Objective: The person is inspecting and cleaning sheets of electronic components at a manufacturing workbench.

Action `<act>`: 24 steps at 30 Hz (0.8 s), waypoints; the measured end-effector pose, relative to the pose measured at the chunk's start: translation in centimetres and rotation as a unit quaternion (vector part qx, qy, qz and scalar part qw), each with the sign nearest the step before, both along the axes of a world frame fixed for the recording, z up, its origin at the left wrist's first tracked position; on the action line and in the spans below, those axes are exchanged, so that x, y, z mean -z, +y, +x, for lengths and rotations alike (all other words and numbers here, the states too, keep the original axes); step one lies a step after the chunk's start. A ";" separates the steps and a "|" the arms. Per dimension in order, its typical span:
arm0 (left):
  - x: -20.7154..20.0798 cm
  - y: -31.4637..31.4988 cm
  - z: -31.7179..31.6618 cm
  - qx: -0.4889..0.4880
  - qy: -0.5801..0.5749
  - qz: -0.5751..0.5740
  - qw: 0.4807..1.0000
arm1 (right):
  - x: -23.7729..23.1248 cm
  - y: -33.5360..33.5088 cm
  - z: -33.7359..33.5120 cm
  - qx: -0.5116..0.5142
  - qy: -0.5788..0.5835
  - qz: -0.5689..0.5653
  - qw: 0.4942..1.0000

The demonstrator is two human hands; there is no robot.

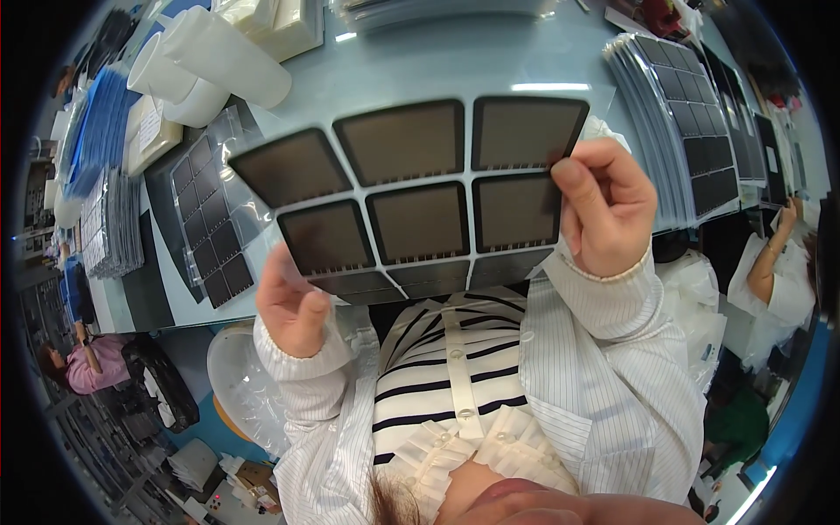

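Note:
I hold up a thin, clear sheet with dark rectangular panels (418, 220) in rows, tilted above the table's near edge. My right hand (610, 206) pinches its right edge between thumb and curled fingers. At the lower left edge my left hand (296, 308) grips it, with the fingers partly hidden behind the sheet. The lower row of panels bends away toward my body. To the left, a similar panel sheet (210, 223) lies on the table in clear film.
A tall stack of panel sheets (678, 122) stands at the right. White cylinders (229, 59) lie at the back left, beside stacked clear sleeves (114, 223) and blue sheets (94, 131). A white tub (245, 376) sits below the table's left edge. Other people are at both sides.

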State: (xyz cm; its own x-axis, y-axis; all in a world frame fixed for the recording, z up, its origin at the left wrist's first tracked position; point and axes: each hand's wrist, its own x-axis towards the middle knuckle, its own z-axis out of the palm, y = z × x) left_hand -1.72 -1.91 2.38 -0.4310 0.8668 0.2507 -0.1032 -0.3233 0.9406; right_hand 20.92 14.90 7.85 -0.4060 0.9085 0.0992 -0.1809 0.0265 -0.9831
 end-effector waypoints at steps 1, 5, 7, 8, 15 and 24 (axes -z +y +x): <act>0.0 -0.2 0.3 -0.013 0.048 -0.033 0.998 | 0.0 0.3 0.0 0.012 0.004 -0.007 1.000; -0.8 -0.3 0.8 -0.020 0.061 -0.120 0.991 | -0.4 1.2 0.2 0.015 0.022 0.040 0.999; -1.0 -0.3 0.5 -0.006 0.060 -0.124 0.990 | 0.0 1.5 0.4 0.006 0.021 0.074 0.997; -1.1 -0.3 0.3 0.007 0.060 -0.129 0.990 | 0.1 1.6 0.5 -0.004 0.019 0.108 0.994; -1.1 -0.7 -0.1 0.011 0.016 -0.152 0.988 | -0.9 1.1 0.4 -0.012 -0.002 0.084 0.996; -1.4 -0.7 0.2 0.014 0.037 -0.146 0.989 | -0.9 1.0 0.7 0.002 0.005 0.089 0.996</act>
